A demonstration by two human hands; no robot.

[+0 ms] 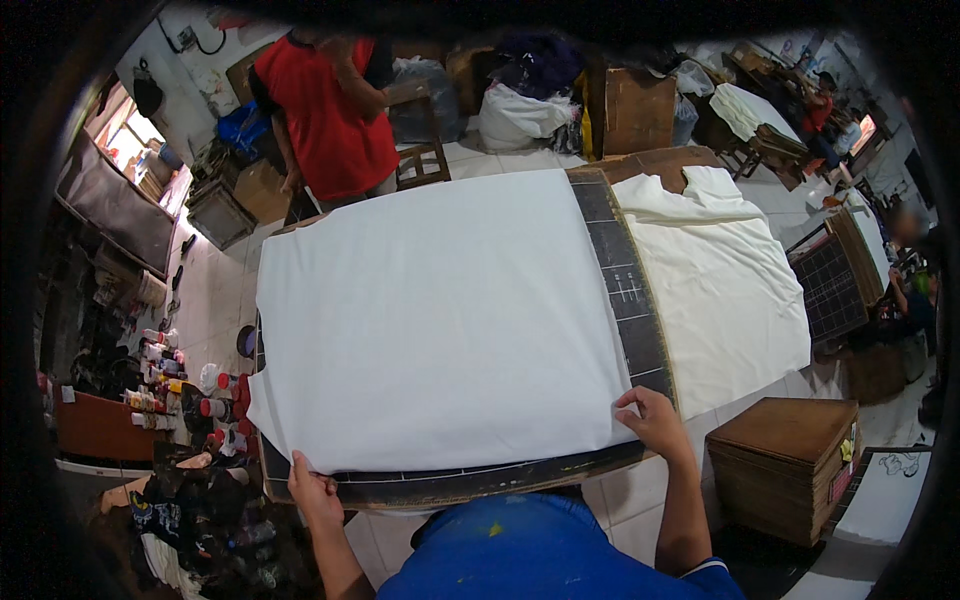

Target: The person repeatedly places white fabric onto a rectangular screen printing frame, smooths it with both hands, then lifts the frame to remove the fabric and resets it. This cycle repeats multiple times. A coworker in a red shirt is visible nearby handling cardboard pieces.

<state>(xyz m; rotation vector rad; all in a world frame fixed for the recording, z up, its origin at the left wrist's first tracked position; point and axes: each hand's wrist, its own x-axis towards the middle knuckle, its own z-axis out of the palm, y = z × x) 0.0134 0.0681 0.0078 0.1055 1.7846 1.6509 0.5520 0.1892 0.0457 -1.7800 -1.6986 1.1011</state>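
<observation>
A large white cloth (440, 320), perhaps a shirt, lies spread almost flat over a black board marked with a grid (645, 340). At its near left corner my left hand (316, 488) has closed its fingers on the cloth's edge. My right hand (655, 422) pinches the edge by the near right corner, thumb and forefinger together. Black board shows along the near side and down the right side. To the right lies a cream-coloured shirt (715, 295), loosely creased, its neck end away from me.
Beyond the table stands a person in a red top (335, 110). A stack of brown boards (785, 465) is at the near right. Bottles and jars (160, 375) line the floor at left, above a dark heap (225, 530). A white sack (525, 115) sits at the back; more people are at far right.
</observation>
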